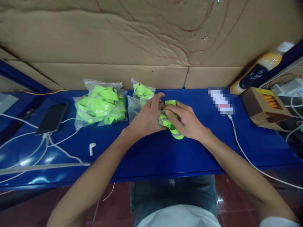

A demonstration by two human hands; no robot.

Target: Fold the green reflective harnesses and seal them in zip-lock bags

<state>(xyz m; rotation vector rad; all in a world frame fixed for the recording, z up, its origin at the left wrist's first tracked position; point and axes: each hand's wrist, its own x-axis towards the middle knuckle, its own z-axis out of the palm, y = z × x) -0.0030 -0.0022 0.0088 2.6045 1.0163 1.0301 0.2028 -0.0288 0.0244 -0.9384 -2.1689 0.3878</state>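
Between my hands is a bundled neon-yellow reflective strap (176,133) with grey stripes, one loop hanging toward me. My left hand (151,115) is curled round its left side, where clear plastic seems to show at the edge. From the right, my right hand (187,118) grips the strap with thumb and fingers. Just behind my left hand lies a small clear zip bag (143,91) with similar neon strap in it. Farther left sits a larger, fuller zip bag (101,104) of the same straps.
The blue table (165,160) backs onto a cardboard wall (106,47). At left are a phone (52,118), white cables and a white earbud (92,148). At right are a second, charging phone (221,101), an open cardboard box (262,108) and a leaning juice bottle (262,67).
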